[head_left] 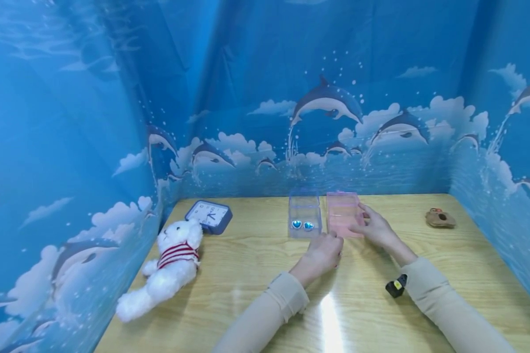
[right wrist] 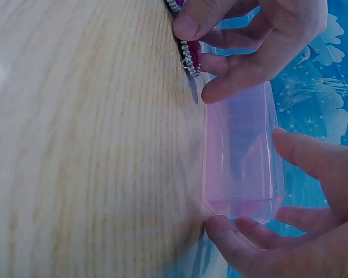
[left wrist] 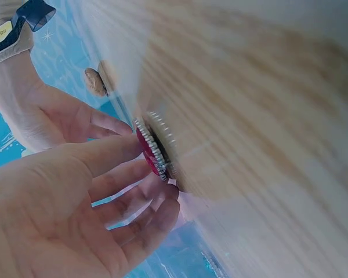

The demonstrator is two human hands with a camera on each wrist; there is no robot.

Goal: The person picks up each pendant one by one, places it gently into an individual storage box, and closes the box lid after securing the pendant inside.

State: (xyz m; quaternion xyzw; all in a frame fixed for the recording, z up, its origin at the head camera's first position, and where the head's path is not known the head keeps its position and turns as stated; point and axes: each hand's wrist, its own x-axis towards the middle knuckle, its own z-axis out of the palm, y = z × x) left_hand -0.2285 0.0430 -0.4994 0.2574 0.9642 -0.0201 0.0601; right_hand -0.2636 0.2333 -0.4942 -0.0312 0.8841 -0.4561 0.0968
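Observation:
My left hand (head_left: 320, 257) pinches a red gem ornament (left wrist: 151, 150) with a silver beaded rim between thumb and fingers, just in front of the pink box. The ornament (right wrist: 191, 58) also shows at the top of the right wrist view. The clear pink plastic box (head_left: 342, 215) stands with its lid raised at the back. Around its right end, my right hand (head_left: 375, 228) holds it, fingertips at the front corner and the far edge in the right wrist view. Left of it, an open clear blue box (head_left: 304, 213) contains two blue gem ornaments (head_left: 308, 226) with silver rims.
A white plush bear (head_left: 170, 267) in a red-striped top lies at the left, against a blue clock (head_left: 209, 215). At the right back sits a small brown object (head_left: 440, 218). Dolphin-printed blue curtains (head_left: 247, 98) enclose the wooden table (head_left: 247, 274). A black device (head_left: 396, 287) is at the right wrist.

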